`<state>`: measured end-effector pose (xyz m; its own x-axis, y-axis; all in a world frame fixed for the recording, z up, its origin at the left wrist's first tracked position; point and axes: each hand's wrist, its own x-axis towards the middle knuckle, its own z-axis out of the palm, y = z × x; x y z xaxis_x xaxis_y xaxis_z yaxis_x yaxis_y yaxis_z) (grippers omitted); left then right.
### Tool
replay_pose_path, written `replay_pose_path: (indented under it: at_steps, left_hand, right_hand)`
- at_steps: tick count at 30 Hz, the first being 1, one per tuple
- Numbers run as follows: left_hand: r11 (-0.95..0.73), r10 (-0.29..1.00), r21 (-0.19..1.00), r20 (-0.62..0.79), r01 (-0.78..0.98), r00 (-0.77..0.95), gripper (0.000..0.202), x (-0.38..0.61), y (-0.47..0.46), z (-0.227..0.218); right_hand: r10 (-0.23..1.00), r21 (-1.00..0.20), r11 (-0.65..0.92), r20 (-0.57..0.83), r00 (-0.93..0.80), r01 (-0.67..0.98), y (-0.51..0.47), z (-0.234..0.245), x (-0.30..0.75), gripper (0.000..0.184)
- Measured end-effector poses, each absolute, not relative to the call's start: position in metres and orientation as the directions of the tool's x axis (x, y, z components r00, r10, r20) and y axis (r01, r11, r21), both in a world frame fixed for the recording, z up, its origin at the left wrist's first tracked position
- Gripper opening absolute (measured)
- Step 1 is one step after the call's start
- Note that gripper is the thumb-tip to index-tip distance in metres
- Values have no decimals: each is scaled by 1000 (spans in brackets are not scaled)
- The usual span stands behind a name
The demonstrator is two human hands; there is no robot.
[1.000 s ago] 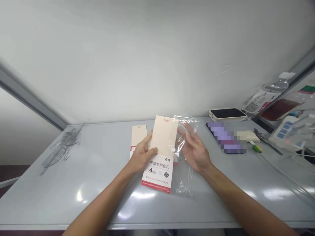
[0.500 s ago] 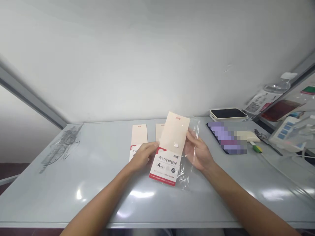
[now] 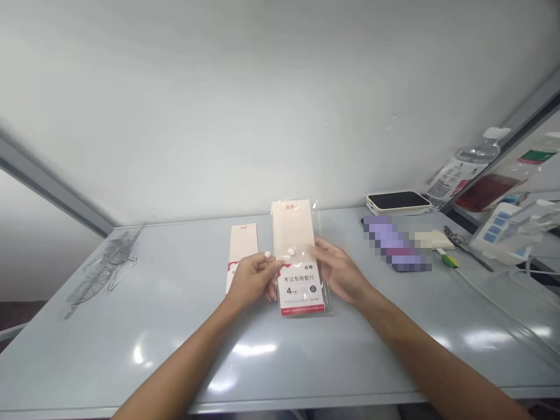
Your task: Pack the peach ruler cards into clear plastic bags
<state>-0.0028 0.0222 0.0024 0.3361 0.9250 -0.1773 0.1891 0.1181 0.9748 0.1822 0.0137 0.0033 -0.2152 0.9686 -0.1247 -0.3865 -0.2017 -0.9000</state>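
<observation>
Both hands hold a clear plastic pouch [image 3: 327, 294] with a pale card [image 3: 294, 224] showing through it. The card has a white and red lower panel with Chinese print and a large "4". A white round button [image 3: 291, 252] sits at its middle. My left hand [image 3: 251, 277] pinches the left edge, thumb toward the front. At the right edge, my right hand [image 3: 343, 271] closes on the plastic, its fingers slightly blurred. A similar card [image 3: 244, 242] lies on the table to the left, its lower part behind my left hand. Another small white button [image 3: 268, 254] shows beside my left fingers.
On the right of the grey table [image 3: 175, 315] are a white-edged phone [image 3: 398, 201], a pixelated purple item [image 3: 391, 242], a cable [image 3: 485, 291] and scissors [image 3: 468, 248]. A bottle [image 3: 468, 163] leans near a clear plastic holder [image 3: 503, 230]. A wall stands behind.
The pouch and card have turned from tilted to nearly upright and shifted left, covering the second card behind. My right hand has moved left with them; my left hand stays at the left edge.
</observation>
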Motion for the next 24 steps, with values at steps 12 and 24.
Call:
replay_pose_path:
  at_steps: [12, 24]
  left_hand:
    - [-471, 881, 546, 246, 693, 405, 28, -6, 18, -4]
    - [-384, 904, 682, 142, 622, 402, 26, -6, 14, 3]
  right_hand:
    - [995, -998, 36, 32, -99, 45, 1, -2, 171, 25]
    - [999, -995, 44, 44, -1, 86, 1, -1, 168, 27]
